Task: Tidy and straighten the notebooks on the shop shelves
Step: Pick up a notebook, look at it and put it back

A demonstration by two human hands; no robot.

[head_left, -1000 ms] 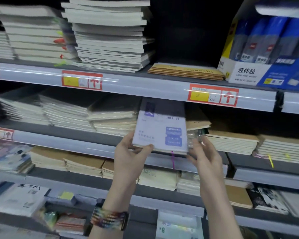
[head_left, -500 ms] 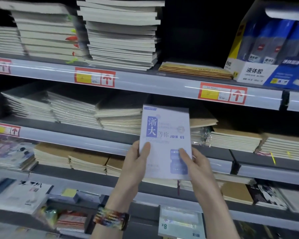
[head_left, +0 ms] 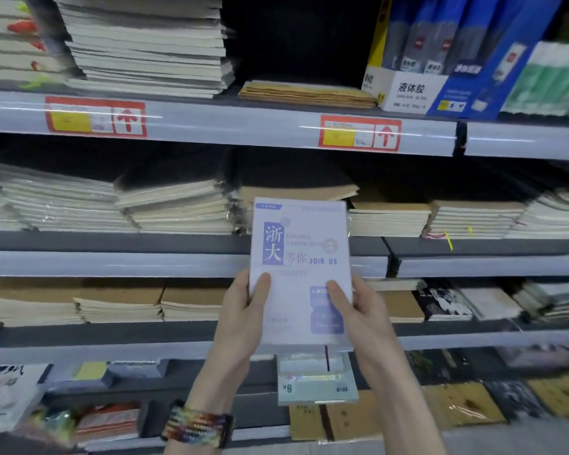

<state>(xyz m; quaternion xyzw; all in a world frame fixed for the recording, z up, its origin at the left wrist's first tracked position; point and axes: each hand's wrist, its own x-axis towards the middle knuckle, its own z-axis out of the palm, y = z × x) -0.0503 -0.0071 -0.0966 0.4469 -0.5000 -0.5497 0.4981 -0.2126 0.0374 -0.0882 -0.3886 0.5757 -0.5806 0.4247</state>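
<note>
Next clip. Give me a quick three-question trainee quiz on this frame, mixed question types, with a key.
1. True or false: the left hand and the right hand both grip the pale purple notebook, held upright.
2. The woven multicoloured wristband sits on which wrist? A left, B right, C neither.
3. Fill in: the notebook's cover reads JOIN ___.
Key: 1 true; 2 A; 3 US.
</note>
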